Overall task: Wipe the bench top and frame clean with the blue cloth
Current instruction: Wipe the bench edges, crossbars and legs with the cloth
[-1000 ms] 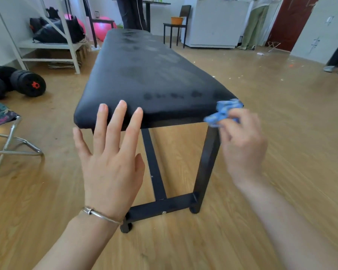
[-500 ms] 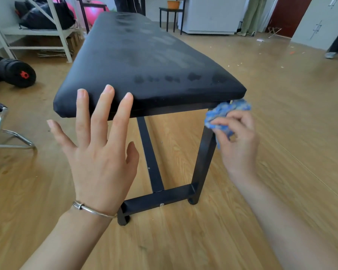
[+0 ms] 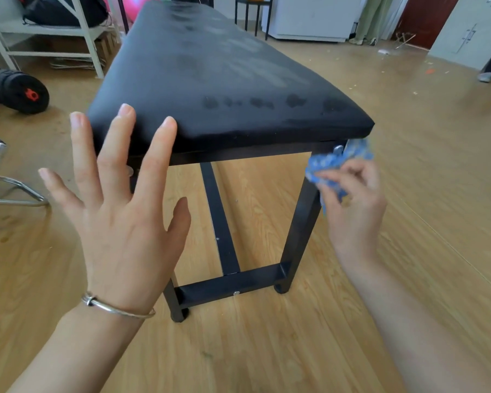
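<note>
A long bench with a black padded top [image 3: 210, 69] runs away from me; damp streaks and spots show on the pad. Its black metal frame [image 3: 301, 222] has two near legs joined by a low crossbar. My right hand [image 3: 355, 205] grips the bunched blue cloth [image 3: 338, 163] against the top of the near right leg, just under the pad's corner. My left hand [image 3: 122, 211] is spread flat with straight fingers in front of the pad's near left end; whether it touches the bench is unclear.
Black dumbbells [image 3: 17, 89] lie on the wood floor at left, beside a folding stool [image 3: 0, 180]. A white shelf frame [image 3: 77, 32] with a dark bag stands behind. A chair [image 3: 250, 12], a white cabinet [image 3: 312, 15] and people's legs are at the back.
My right hand has carried the cloth down from the pad's near right corner to the top of the right leg. My view has dropped closer to the bench; the left hand stays spread.
</note>
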